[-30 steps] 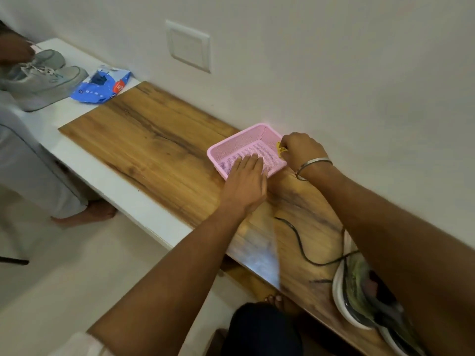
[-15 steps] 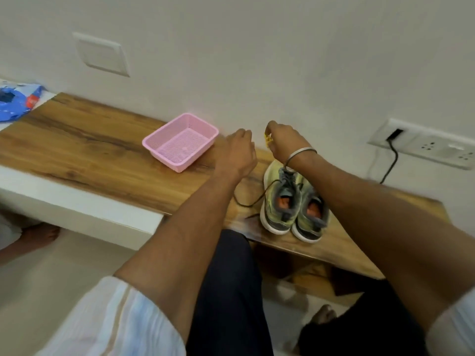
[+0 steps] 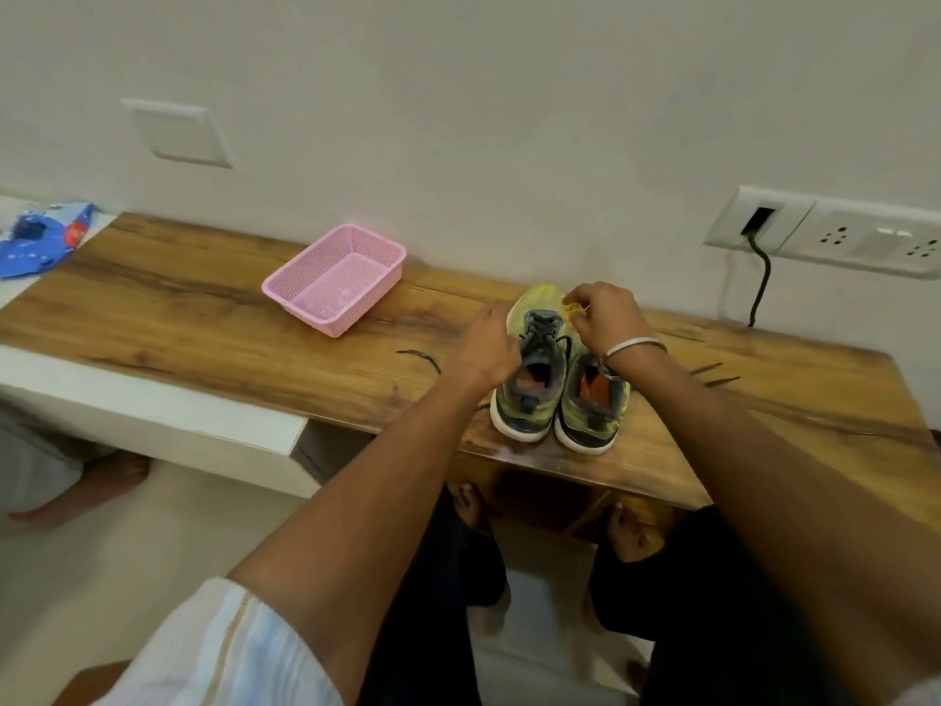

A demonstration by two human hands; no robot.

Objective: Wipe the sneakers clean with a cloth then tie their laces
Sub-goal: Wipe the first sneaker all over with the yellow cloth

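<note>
Sneakers (image 3: pixel 555 400) sit side by side on the wood surface (image 3: pixel 203 318), heels toward the person, toes toward the wall, near the front edge. Laces (image 3: pixel 422 356) loose, ends trailing on the surface both sides.

Right hand (image 3: pixel 603 318) over the toes, grip pinching a small yellow cloth (image 3: pixel 573 309) between fingertips. Left hand (image 3: pixel 486 349) against the left shoe's side by the tongue, fingers curled onto it; how firm the hold is I can't tell.

Step, as I read it: start of wiping, left hand bracing the shoe, cloth just reaching the toe. Laces not tied yet.

Next move needs: cloth pressed flat on the upper rather than held in a fingertip pinch, a steady left-hand brace so the shoe doesn't slide, strokes clear of the loose laces.

Pink basket (image 3: pixel 336 277) well to the left, looks empty. Wall socket (image 3: pixel 825 236) with cable on the right.
</note>
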